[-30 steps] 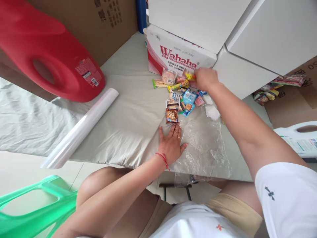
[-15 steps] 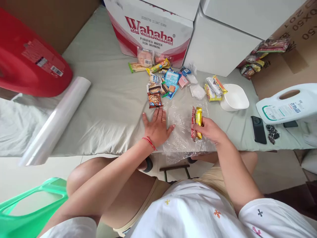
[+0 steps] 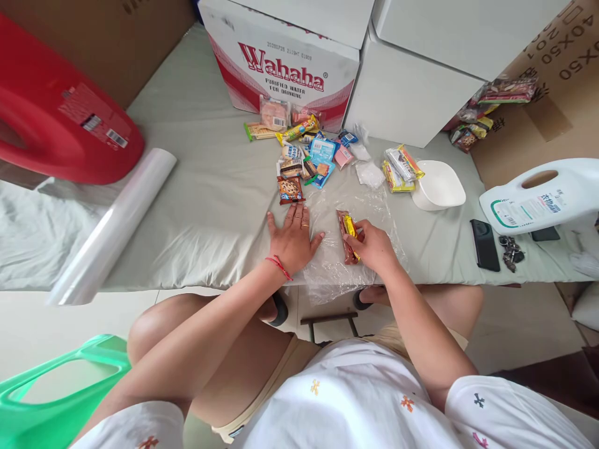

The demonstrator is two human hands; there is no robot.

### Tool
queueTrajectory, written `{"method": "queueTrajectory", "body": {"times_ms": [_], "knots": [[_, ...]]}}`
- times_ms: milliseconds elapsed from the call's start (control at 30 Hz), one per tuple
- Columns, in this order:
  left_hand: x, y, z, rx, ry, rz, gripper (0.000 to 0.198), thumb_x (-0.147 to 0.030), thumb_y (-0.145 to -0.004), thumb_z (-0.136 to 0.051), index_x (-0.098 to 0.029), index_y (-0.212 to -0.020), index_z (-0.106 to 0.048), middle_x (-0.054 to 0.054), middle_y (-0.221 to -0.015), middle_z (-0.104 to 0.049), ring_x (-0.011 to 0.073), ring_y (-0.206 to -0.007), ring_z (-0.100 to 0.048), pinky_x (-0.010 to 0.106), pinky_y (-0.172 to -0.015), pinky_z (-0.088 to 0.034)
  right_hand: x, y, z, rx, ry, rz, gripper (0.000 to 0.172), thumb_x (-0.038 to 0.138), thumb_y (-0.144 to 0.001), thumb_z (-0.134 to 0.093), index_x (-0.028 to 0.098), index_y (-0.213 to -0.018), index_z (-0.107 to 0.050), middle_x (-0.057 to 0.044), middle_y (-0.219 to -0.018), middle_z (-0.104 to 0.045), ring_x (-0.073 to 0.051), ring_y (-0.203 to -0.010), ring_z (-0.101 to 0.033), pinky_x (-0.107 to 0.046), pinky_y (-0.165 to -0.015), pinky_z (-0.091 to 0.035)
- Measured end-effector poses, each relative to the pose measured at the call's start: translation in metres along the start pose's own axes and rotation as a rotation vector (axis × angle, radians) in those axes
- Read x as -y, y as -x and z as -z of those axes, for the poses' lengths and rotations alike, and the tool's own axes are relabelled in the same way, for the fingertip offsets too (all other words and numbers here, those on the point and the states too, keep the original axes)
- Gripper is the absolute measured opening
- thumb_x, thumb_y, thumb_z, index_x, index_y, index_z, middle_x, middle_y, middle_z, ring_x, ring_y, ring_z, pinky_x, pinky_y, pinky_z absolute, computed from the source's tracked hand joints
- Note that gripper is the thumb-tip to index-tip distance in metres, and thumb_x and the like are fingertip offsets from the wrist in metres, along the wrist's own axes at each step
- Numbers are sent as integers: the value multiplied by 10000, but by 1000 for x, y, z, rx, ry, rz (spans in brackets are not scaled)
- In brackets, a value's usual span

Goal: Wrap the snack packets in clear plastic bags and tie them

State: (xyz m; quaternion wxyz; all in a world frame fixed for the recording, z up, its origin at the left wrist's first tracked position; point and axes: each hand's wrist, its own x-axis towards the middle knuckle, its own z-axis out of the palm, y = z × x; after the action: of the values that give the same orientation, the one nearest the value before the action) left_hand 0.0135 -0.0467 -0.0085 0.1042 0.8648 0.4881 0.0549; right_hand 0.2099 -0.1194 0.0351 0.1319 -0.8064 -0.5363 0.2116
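Note:
My right hand (image 3: 371,247) grips two slim wrapped snack bars, a red-brown bar (image 3: 344,240) and a yellow bar (image 3: 350,232), side by side over a clear plastic sheet (image 3: 322,271). Fingers spread, my left hand (image 3: 292,243) lies flat at the sheet's left edge, its thumb toward the plastic. Just beyond its fingertips is a brown cookie packet (image 3: 291,189). Behind that lies a pile of small packets, among them a blue packet (image 3: 322,149) and a yellow snack bar (image 3: 297,130).
At right, a white bowl (image 3: 440,187) has wrapped bars (image 3: 401,168) against its left rim. Farther right lie a white jug (image 3: 538,196), a black phone (image 3: 485,245) and keys (image 3: 511,252). A plastic film roll (image 3: 115,227) and red jug (image 3: 70,112) are at left; a Wahaha carton (image 3: 285,62) stands behind.
My right hand has moved left with the two snack bars, bringing them over the middle of the plastic sheet. My left hand stays flat in about the same place.

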Motion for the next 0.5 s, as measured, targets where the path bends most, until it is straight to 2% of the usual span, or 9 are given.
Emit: {"method": "queueTrajectory", "body": {"times_ms": [67, 133, 200, 333, 400, 500], "knots": [[1, 0, 0, -2, 9, -1, 720, -542, -1045, -280, -133, -1637, -293, 196, -1702, -253, 346, -1595, -205, 718, -1236, -38, 2, 4, -2, -44, -73, -27, 271, 442, -927, -621, 213, -1070, -653, -19, -819, -720, -196, -744, -663, -273, -656, -392], [1, 0, 0, -9, 18, -4, 720, -543, -1044, -283, -134, -1636, -296, 198, -1701, -255, 340, -1593, -215, 712, -1239, -31, 7, 7, -4, -111, -119, -41, 290, 483, -930, -612, 217, -1041, -641, -9, -797, -710, -189, -716, -657, -272, -648, -398], [1, 1, 0, -19, 28, -8, 718, -539, -1044, -283, -134, -1637, -293, 192, -1702, -255, 345, -1592, -217, 718, -1237, -25, 13, 8, -8, -147, -118, -36, 347, 528, -934, -606, 221, -1097, -615, -6, -796, -711, -197, -715, -665, -275, -646, -404], [0, 2, 1, -25, 40, -5, 712, -531, -1041, -295, -146, -1640, -290, 183, -1703, -265, 375, -1590, -210, 734, -1226, -32, 24, 8, -19, -102, 76, -17, 455, 515, -923, -646, 203, -1237, -542, -74, -959, -752, -269, -845, -714, -303, -668, -425], [0, 3, 1, -21, 42, -4, 707, -533, -1039, -299, -159, -1639, -297, 179, -1704, -265, 378, -1591, -204, 727, -1229, -39, 26, 7, -24, -84, 156, -35, 461, 504, -925, -650, 199, -1248, -525, -104, -1036, -753, -301, -906, -724, -318, -683, -440], [0, 3, 1, -19, 50, -3, 697, -529, -1043, -287, -161, -1635, -306, 175, -1704, -271, 370, -1589, -212, 719, -1233, -46, 27, 6, -26, -82, 206, -59, 459, 504, -933, -641, 202, -1255, -514, -105, -1051, -752, -315, -917, -729, -335, -695, -460]]}}
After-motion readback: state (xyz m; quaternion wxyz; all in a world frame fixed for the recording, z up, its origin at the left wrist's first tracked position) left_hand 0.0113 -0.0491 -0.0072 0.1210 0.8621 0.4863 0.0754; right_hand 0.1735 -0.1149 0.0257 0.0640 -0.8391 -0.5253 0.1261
